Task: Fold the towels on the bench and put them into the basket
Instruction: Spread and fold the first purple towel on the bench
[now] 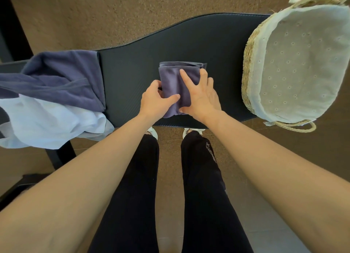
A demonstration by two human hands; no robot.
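Observation:
A small purple towel [173,78], folded into a compact rectangle, lies in the middle of the black padded bench [132,67]. My left hand [155,99] grips its left edge, thumb on top and fingers curled under. My right hand [200,97] presses on its right half with fingers spread, thumb at the near edge. A woven straw basket [251,67] with a pale eyelet cloth liner stands at the bench's right end, with nothing visible inside. At the left end lie a crumpled dark blue towel [62,78] and a white towel [49,124], unfolded.
The white towel hangs over the bench's near left edge. Brown speckled floor surrounds the bench. My legs in black trousers stand close to the near edge. Bare bench shows between the folded towel and the basket.

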